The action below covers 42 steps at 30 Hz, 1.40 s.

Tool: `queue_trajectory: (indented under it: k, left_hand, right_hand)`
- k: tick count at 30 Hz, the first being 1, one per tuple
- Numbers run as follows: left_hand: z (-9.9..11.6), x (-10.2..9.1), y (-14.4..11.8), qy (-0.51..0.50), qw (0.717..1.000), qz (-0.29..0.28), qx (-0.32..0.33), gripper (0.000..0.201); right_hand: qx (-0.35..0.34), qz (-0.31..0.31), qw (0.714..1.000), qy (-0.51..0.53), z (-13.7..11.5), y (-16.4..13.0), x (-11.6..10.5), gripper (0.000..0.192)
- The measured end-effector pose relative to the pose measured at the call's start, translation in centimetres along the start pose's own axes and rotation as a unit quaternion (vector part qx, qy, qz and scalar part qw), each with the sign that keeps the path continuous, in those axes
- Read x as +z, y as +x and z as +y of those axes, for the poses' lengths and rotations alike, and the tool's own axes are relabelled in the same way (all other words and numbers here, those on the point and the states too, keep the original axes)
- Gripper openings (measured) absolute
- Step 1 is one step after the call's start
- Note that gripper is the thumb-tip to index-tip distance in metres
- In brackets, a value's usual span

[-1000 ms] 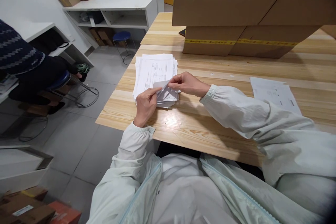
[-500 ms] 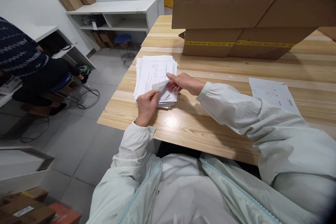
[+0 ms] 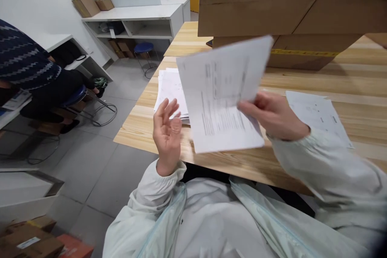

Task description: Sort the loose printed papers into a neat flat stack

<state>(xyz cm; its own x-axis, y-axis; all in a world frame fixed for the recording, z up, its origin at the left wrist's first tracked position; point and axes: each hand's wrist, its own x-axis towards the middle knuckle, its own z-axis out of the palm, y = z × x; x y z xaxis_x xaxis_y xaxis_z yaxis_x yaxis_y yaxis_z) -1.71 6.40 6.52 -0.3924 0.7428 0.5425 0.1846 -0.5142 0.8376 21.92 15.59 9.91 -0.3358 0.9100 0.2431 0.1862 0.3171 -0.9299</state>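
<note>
A printed sheet of paper point(image 3: 220, 92) is up off the table, slightly blurred, with my right hand point(image 3: 272, 115) gripping its right edge, thumb on the printed face. Whether it is one sheet or more I cannot tell. To its left, my left hand point(image 3: 167, 131) is raised with the fingers apart and nothing in them. Behind that hand lies a stack of papers point(image 3: 169, 88), partly covered by the lifted sheet. Another printed sheet point(image 3: 317, 117) lies flat on the table beyond my right forearm.
Large cardboard boxes point(image 3: 287, 4) stand at the back of the wooden table point(image 3: 139, 127). The table's left edge drops to a tiled floor. A person point(image 3: 27, 60) sits on a stool at the left. More boxes point(image 3: 33, 244) lie at lower left.
The sheet has come off the stack and moved right and toward me in my right hand. My left hand has let go of the paper and opened.
</note>
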Motion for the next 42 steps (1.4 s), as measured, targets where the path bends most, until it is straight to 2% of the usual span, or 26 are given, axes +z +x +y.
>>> queue_trajectory:
  k: [2, 4, 6, 8, 11, 13, 21, 28, 34, 42]
  left_hand:
    - [0.0, 0.7, -0.7, -0.095, 0.983, -0.052, -0.149, 0.052]
    - [-0.5, 1.9, -1.7, -0.154, 0.95, -0.104, -0.252, 0.064]
    - [-1.2, 3.4, -2.9, -0.182, 0.925, -0.129, -0.306, 0.073]
    - [-1.8, 4.6, -4.0, -0.185, 0.915, -0.13, -0.334, 0.076]
    - [-2.4, 5.4, -4.9, -0.17, 0.913, -0.118, -0.352, 0.079]
    - [-2.6, 5.4, -5.0, -0.16, 0.914, -0.117, -0.355, 0.081]
    - [-3.2, 4.9, -5.0, -0.134, 0.919, -0.115, -0.352, 0.083]
    - [-3.5, 5.2, -5.2, -0.137, 0.913, -0.111, -0.368, 0.082]
    - [-3.6, 5.3, -5.2, -0.146, 0.909, -0.104, -0.377, 0.083]
    - [-3.7, 5.2, -5.4, -0.145, 0.907, -0.097, -0.383, 0.085]
  right_hand:
    - [0.077, -0.029, 0.996, 0.039, 1.1, -4.4, -1.1, 0.026]
    - [0.153, -0.031, 0.985, 0.07, 2.8, -8.4, -1.0, 0.029]
    - [0.192, -0.014, 0.978, 0.081, 4.3, -11.4, -0.1, 0.031]
    - [0.186, 0.044, 0.979, 0.069, 5.4, -13.3, 1.0, 0.037]
    - [0.117, 0.177, 0.977, -0.006, 6.2, -14.0, 2.1, 0.061]
    - [0.07, 0.221, 0.971, -0.063, 6.4, -13.7, 2.4, 0.068]
    - [0.006, 0.219, 0.967, -0.127, 6.8, -11.8, 2.2, 0.058]
    - [-0.074, 0.229, 0.935, -0.259, 6.3, -11.8, 2.3, 0.067]
    - [-0.08, 0.229, 0.916, -0.321, 6.9, -12.1, 2.5, 0.067]
    - [-0.098, 0.24, 0.91, -0.324, 7.1, -12.1, 2.8, 0.067]
